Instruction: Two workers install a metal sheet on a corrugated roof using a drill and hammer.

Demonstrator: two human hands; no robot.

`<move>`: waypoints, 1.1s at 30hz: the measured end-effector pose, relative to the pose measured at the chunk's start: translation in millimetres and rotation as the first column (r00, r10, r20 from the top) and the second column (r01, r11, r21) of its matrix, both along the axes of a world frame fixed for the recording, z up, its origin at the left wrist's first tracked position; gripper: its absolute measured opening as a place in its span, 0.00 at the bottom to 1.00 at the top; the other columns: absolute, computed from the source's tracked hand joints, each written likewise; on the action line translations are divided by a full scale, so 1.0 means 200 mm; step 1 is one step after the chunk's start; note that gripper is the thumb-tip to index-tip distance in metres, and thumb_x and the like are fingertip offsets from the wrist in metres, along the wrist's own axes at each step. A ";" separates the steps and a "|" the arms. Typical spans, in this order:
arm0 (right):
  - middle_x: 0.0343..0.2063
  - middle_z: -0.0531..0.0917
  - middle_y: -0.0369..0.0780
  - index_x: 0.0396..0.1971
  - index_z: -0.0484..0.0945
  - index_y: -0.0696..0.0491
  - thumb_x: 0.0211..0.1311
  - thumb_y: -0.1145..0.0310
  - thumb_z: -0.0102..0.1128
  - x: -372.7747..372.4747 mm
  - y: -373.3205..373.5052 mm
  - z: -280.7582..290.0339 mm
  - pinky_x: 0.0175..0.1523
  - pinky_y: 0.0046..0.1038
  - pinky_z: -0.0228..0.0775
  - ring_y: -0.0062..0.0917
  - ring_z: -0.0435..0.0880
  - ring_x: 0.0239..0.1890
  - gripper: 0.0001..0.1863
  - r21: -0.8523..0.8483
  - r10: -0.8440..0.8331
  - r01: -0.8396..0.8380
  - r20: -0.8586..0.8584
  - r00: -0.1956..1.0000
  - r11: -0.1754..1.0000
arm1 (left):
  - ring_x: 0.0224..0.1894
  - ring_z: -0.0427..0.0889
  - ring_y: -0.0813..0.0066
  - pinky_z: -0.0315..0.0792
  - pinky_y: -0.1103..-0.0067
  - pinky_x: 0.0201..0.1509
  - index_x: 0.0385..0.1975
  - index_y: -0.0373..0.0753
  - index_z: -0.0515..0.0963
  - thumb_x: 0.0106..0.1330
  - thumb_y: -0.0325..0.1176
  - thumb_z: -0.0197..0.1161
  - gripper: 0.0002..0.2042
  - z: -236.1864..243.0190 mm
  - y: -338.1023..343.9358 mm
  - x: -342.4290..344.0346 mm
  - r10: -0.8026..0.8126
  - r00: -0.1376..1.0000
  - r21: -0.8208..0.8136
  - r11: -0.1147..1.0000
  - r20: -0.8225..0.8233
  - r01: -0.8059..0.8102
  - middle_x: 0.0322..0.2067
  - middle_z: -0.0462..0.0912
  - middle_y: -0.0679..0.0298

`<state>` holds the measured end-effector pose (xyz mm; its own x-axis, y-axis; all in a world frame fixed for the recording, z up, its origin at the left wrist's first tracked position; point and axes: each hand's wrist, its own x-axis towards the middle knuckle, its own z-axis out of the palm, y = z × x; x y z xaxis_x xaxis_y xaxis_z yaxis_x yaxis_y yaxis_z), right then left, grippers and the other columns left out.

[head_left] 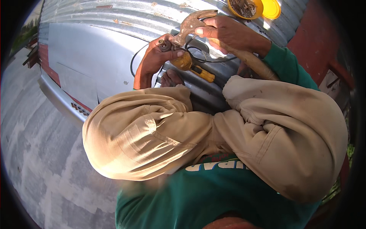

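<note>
R hand (228, 32) gripped claw hammer (192, 23) near its head — L hand (158, 57) closed round small dark fitting (165, 45), yellow tool (190, 65) just below.

The hammer (192, 23) has a rusty, matt metal head and a worn, smooth wooden handle, gripped by the right hand (228, 32). Under it the roof (114, 23) is corrugated sheet metal, dull grey with rust spots. Just below the hammer head, the drill (190, 65) is yellow plastic, scuffed. Above the hammer, the bowl (259, 9) is glossy yellow plastic. The trousers (152, 133) below are beige cloth, dusty and creased.
</note>
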<state>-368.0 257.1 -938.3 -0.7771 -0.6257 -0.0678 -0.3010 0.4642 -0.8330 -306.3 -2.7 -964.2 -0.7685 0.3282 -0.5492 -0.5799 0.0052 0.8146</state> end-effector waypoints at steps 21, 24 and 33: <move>0.25 0.79 0.35 0.43 0.76 0.59 0.68 0.58 0.60 -0.84 -0.26 -0.45 0.25 0.14 0.71 0.12 0.78 0.22 0.18 -0.303 -0.010 0.285 0.670 0.742 0.909 | 0.35 0.78 0.82 0.73 0.82 0.43 0.32 0.40 0.78 0.54 0.19 0.71 0.11 -0.05 0.03 -0.11 0.035 0.999 0.050 0.998 0.018 -0.035 0.29 0.80 0.72; 0.30 0.81 0.37 0.47 0.75 0.60 0.66 0.65 0.63 -0.90 -0.21 -0.52 0.28 0.13 0.74 0.13 0.80 0.26 0.16 -0.381 -0.007 0.374 0.693 0.721 0.845 | 0.35 0.79 0.83 0.73 0.83 0.43 0.33 0.41 0.78 0.54 0.19 0.73 0.12 -0.10 0.09 -0.10 0.019 0.997 0.171 0.985 0.075 -0.032 0.30 0.81 0.71; 0.46 0.78 0.45 0.56 0.70 0.59 0.71 0.58 0.54 -0.57 -0.13 -0.24 0.47 0.28 0.72 0.25 0.79 0.44 0.23 -0.116 -0.333 0.375 0.277 0.901 0.920 | 0.36 0.81 0.81 0.75 0.80 0.46 0.34 0.39 0.77 0.56 0.20 0.71 0.10 -0.06 0.11 -0.03 -0.002 0.999 0.090 0.996 -0.041 0.006 0.32 0.83 0.69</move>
<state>-481.4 231.1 -985.7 -0.9205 -0.3309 -0.2077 0.0832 0.3533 -0.9318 -312.4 19.3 -977.2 -0.7882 0.3778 -0.4859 -0.5467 -0.0670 0.8347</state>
